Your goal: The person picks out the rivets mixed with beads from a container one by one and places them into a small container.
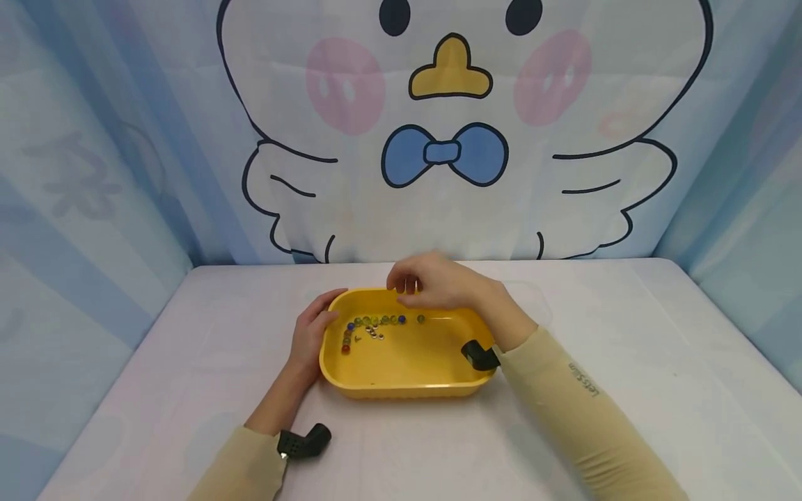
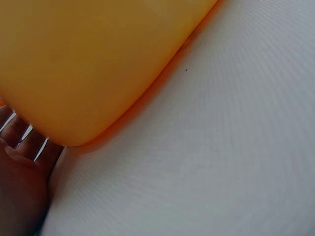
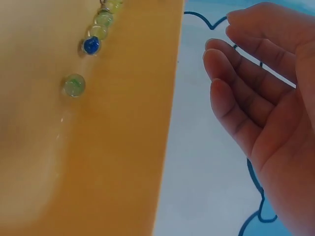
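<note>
Two on my feed: left hand [image 1: 308, 337] grips tray [image 1: 413, 363] at nine; right hand [image 1: 441, 282] hovers loose-fingered at twelve; long axis nine-to-three.

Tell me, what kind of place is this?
Probably a little curtained filming booth: there's a blue-and-white fabric backdrop with a big cartoon bird, a pale rectangular table, and two small black wrist cameras.
</note>
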A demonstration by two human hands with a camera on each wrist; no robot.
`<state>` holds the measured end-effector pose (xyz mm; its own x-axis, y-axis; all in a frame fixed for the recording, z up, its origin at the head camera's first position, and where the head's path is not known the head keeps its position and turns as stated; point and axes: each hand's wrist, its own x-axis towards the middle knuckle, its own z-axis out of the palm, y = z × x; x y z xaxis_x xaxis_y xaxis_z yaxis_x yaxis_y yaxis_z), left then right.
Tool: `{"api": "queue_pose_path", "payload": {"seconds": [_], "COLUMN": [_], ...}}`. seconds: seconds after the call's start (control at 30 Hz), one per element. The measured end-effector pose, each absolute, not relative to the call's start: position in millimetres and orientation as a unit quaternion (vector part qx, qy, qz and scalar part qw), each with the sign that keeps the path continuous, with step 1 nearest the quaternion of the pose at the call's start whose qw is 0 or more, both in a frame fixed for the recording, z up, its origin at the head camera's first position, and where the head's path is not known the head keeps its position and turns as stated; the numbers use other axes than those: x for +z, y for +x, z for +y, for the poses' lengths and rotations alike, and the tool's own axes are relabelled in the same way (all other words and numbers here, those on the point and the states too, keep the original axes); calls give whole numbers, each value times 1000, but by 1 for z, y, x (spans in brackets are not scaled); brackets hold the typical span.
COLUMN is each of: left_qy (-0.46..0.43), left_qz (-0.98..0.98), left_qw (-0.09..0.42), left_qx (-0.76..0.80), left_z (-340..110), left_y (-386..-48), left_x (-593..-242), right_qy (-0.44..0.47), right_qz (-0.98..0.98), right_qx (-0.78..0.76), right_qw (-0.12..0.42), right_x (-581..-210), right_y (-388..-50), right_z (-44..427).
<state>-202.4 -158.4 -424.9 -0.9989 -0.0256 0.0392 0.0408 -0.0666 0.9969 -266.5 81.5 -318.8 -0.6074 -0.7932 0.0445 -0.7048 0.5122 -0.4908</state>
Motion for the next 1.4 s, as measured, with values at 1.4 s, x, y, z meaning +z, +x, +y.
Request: {"api": "queue_pose_path", "payload": {"seconds": [1.4], "left_qy": [-17], "left_qz": [-680], "left_qw": [28], "left_qx": [-733], "left_z": [-158], "left_y": [-203], "left_x": [-427], "right_qy": [-478], "right_qz": [840], "right_qx": [-176], "right_qw": [187], "right_x": [-353], "right_y": [-265], "right_z": [46]}}
